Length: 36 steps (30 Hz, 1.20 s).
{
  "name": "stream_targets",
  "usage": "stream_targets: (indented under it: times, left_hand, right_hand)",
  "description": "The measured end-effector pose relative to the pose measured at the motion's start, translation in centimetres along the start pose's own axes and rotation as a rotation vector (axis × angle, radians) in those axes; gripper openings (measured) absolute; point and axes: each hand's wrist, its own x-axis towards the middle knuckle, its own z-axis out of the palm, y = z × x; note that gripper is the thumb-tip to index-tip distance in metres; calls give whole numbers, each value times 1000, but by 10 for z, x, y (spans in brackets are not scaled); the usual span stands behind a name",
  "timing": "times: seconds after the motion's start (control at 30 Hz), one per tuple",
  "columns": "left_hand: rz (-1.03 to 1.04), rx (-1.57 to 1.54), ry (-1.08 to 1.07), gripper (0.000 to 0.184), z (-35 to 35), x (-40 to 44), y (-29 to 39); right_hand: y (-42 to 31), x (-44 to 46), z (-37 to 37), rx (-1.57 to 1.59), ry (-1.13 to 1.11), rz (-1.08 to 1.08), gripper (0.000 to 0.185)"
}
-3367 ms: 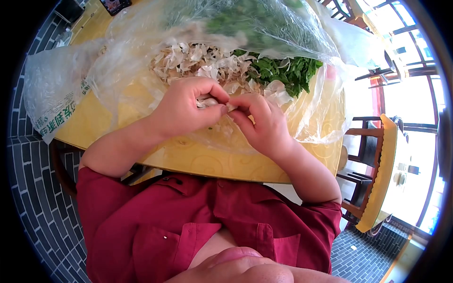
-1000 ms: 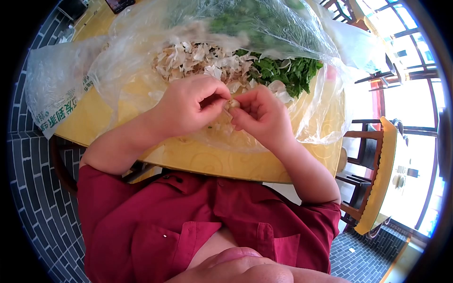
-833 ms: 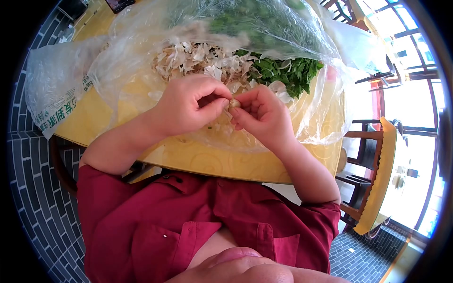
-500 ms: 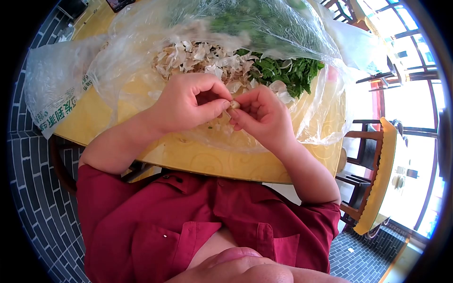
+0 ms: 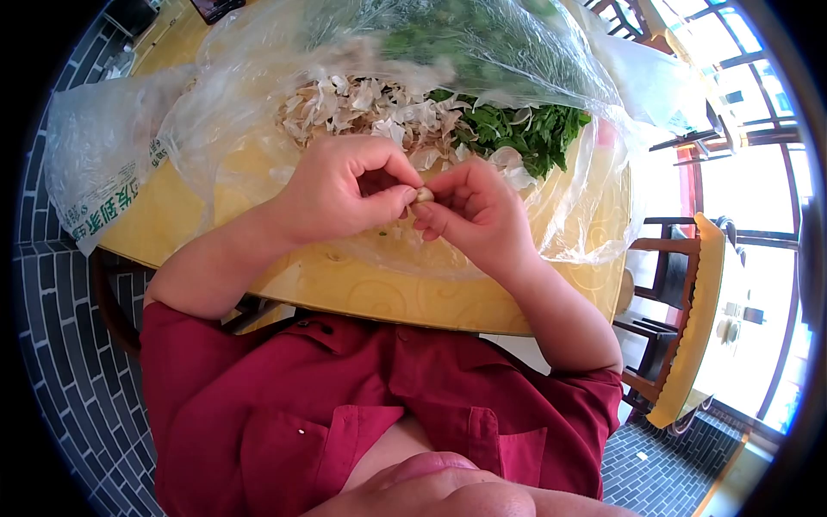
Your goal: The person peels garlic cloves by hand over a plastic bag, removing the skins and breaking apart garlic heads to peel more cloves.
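Note:
A small pale garlic clove (image 5: 424,196) is pinched between the fingertips of both hands, over the near part of the table. My left hand (image 5: 345,191) grips it from the left with thumb and forefinger. From the right, my right hand (image 5: 478,211) holds it, its other fingers curled. Just beyond the hands lies a heap of dry garlic skins (image 5: 370,108). Green leafy herbs (image 5: 525,133) adjoin the heap on its right, partly under a clear plastic bag (image 5: 482,52).
The yellow-covered table (image 5: 388,297) has a clear bag with green print (image 5: 103,164) at its left edge. A phone (image 5: 215,9) stands at the far left. Dark chairs (image 5: 668,276) and another table (image 5: 693,327) are on the right.
Earlier, several whitish pieces showed in my left hand; now only the small clove shows. The fingertips have shifted slightly around it. Heap, herbs and bags look unchanged.

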Motion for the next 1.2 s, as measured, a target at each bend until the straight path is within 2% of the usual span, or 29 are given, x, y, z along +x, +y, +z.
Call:
stream_targets:
  times: [0.17,0.57,0.87,1.07,1.2]
  left_hand:
    - [111,163,34,11,2,-1,-2]
    - [217,266,144,7,9,0,-8]
    - [142,129,79,15,7,-2,-4]
    - [146,185,55,14,4,-1,-8]
    - [150,270,130,14,8,-1,-5]
  right_hand:
    - [6,2,3,4,68,-43,24]
    - [5,2,3,6,57,-8,23]
    - [3,2,-1,27,17,-3,19]
    - [1,2,-1,-16,20,4,20]
    - [8,2,-1,-96,75,-50,21]
